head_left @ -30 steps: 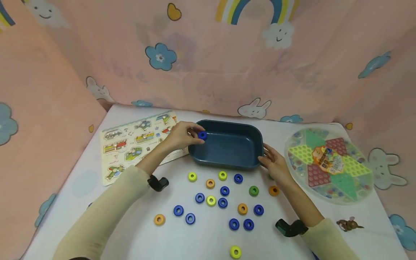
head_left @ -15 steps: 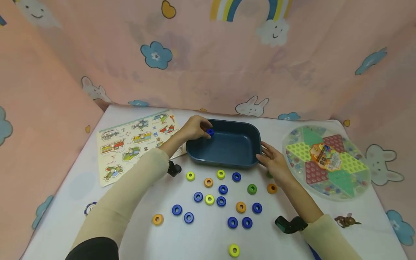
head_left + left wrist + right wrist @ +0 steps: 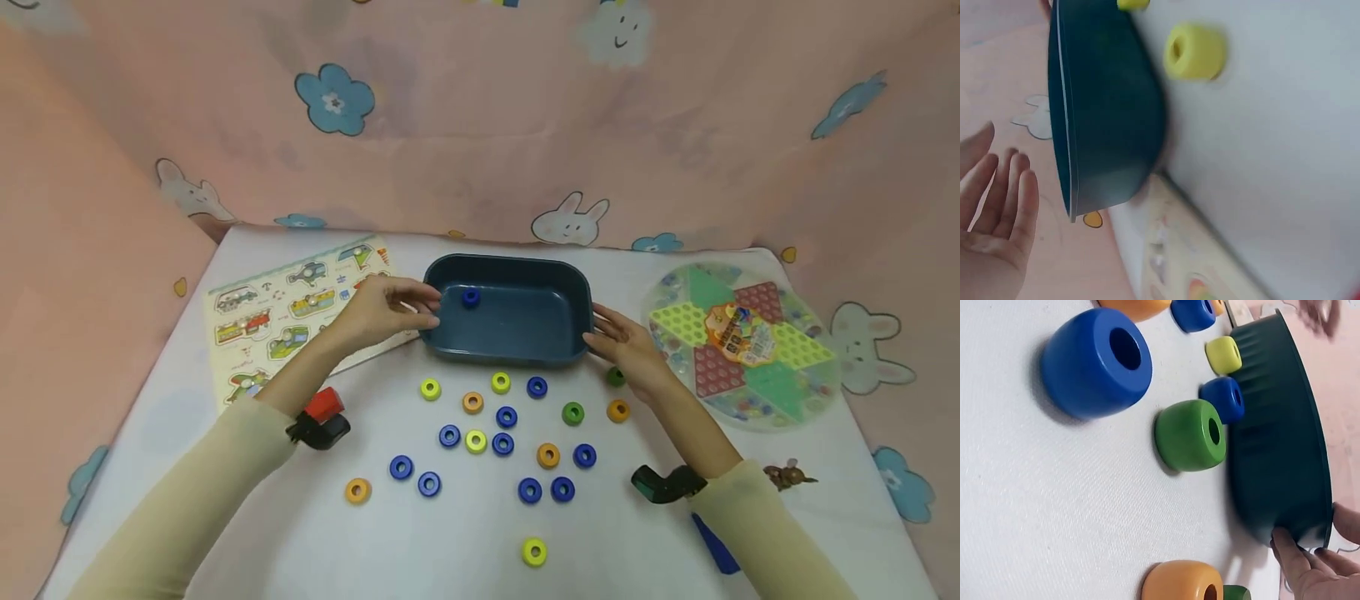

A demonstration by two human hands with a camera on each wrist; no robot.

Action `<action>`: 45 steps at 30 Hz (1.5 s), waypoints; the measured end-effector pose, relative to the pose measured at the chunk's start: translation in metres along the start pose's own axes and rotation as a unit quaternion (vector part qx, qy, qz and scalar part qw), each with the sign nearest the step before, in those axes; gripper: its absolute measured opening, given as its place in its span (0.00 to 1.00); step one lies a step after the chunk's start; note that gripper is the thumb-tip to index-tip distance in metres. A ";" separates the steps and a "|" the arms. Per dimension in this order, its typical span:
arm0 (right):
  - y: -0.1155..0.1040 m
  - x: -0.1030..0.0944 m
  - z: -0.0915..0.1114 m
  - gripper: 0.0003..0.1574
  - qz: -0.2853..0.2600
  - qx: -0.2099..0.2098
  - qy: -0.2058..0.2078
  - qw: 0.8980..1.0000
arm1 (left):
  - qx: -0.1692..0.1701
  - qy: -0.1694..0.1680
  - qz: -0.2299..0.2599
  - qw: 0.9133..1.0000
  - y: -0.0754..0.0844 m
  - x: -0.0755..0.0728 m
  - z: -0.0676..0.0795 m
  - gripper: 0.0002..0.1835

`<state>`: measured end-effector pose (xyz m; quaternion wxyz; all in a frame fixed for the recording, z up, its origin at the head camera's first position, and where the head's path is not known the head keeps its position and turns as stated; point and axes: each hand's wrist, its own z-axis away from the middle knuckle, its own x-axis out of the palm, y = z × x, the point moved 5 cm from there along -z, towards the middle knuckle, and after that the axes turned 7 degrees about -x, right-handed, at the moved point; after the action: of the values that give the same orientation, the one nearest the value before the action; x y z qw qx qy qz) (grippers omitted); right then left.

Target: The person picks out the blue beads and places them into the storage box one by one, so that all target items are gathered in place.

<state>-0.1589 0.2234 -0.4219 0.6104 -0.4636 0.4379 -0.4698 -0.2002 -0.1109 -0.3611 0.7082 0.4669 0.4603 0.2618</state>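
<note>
A dark blue tray (image 3: 510,352) stands at the back middle of the table in the head view. One blue bead (image 3: 470,297) with a hole lies inside it, near the left end. My left hand (image 3: 386,310) hovers at the tray's left rim with fingers spread and nothing held; the left wrist view shows its palm (image 3: 994,240) apart from the tray. At the other end, my right hand (image 3: 630,354) touches the tray's outer right wall with fairly straight fingers. Several blue, yellow, orange and green beads lie scattered before the tray, including a green bead (image 3: 1190,436) near that hand.
A picture puzzle board (image 3: 277,312) lies left of the tray, partly under the left forearm. On the right is a round star-patterned game board (image 3: 742,346). A small brown animal figure (image 3: 789,475) and a blue object (image 3: 715,543) lie by the right sleeve.
My left hand has let go of the blue bead inside the tray and drawn back left to the rim. The right hand stays at the tray's right end. The head view has tilted down.
</note>
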 end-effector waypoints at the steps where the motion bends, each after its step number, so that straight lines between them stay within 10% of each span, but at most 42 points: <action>1: -0.001 -0.002 0.000 0.40 -0.001 0.002 -0.002 1.000 | 0.007 -0.007 0.002 1.000 -0.001 0.001 0.010 0.18; 14: -0.006 -0.009 -0.011 0.39 -0.023 0.004 -0.023 0.999 | -0.018 -0.117 -0.076 0.990 -0.051 0.052 0.122 0.18; 26: 0.005 -0.008 -0.026 0.41 -0.034 0.026 -0.032 0.999 | -0.034 -0.079 -0.071 0.994 -0.068 0.060 0.142 0.16; 35: 0.010 0.000 -0.023 0.41 -0.055 0.023 -0.049 0.997 | -0.002 -0.030 -0.035 0.999 -0.018 0.024 0.113 0.15; 40: 0.012 -0.007 -0.017 0.41 -0.045 0.022 -0.040 0.998 | 0.055 -0.018 -0.005 0.998 -0.013 0.014 0.058 0.16; 45: 0.010 -0.010 -0.013 0.42 -0.064 0.014 -0.038 0.997 | 0.039 -0.005 -0.003 0.999 -0.002 0.010 0.002 0.16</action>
<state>-0.1718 0.2327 -0.4334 0.6019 -0.4999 0.3772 -0.4955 -0.1943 -0.1045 -0.3664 0.6928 0.4940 0.4680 0.2389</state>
